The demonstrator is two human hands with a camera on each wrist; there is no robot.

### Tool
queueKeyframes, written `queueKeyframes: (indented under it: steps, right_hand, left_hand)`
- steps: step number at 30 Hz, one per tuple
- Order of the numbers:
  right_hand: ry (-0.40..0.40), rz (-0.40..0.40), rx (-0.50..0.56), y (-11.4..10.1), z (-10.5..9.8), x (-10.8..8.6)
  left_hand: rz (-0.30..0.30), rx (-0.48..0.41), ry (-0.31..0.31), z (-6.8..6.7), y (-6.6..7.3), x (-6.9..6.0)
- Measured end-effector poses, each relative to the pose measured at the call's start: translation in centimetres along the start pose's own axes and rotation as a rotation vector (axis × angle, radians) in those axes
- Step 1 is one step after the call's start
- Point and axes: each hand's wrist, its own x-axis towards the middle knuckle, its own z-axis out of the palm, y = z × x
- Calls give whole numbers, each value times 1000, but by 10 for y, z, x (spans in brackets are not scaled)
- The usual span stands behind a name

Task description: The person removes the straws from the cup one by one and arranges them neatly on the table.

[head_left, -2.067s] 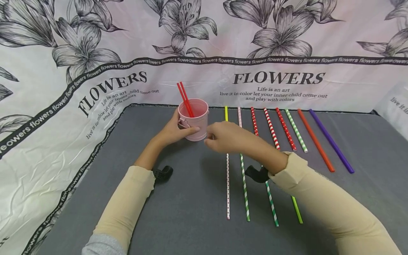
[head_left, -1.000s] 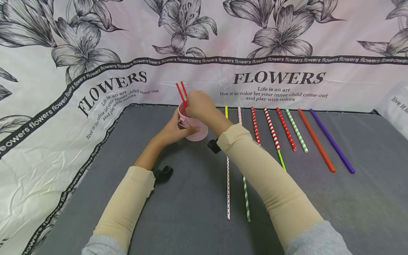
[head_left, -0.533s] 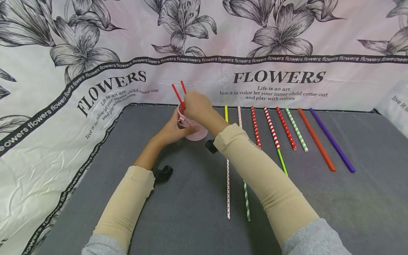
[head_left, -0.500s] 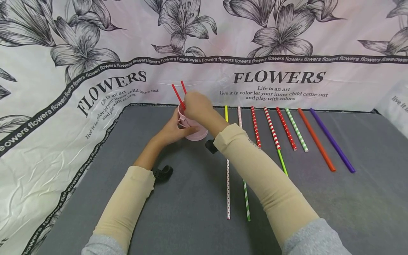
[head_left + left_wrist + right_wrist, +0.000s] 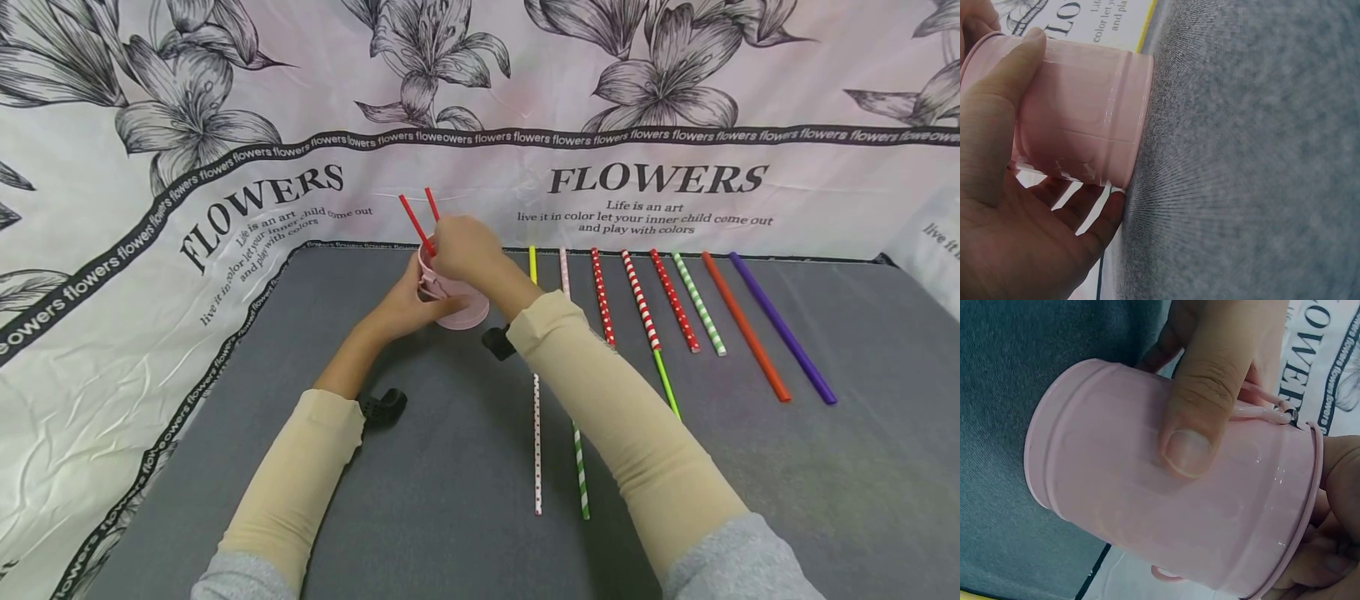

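Observation:
A small pink metal bucket (image 5: 469,315) stands upright near the back of the table. My left hand (image 5: 405,307) grips its side, thumb across the front and fingers behind, which the left wrist view confirms. Two red straws lean out of the bucket's mouth; the left one (image 5: 417,225) tilts further left than the right one (image 5: 431,202). At the rim, my right hand (image 5: 467,250) has curled fingers and appears to pinch the right red straw, though the contact is hidden behind the hand. In the right wrist view its fingers (image 5: 1329,565) show just past the bucket's rim.
Several straws lie on the grey table (image 5: 450,467) to the right, including yellow (image 5: 533,265), red-and-white striped (image 5: 640,298), orange (image 5: 746,327) and purple (image 5: 782,327) ones. My right sleeve (image 5: 622,417) covers parts of some. A flower-printed cloth (image 5: 450,179) borders the back and left.
My right hand has come up from beside the bucket to its mouth and has stayed there. The left red straw's tip has swung left, spreading the two straws. My left hand keeps its grip.

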Motion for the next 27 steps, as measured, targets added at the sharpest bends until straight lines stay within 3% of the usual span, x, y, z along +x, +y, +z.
queueKeyframes:
  steps: [11,20,27]
  right_hand:
    - [61,-65,161,10,0,-7]
    - [117,-109,251,13,-5,-13]
    - [123,-81,302,18,-11,-17]
  left_hand:
    - [-5,-38,-26,1,-1,2]
    - [-31,-8,-9,-1,1,1]
    - [-27,-8,-2,1,2,1]
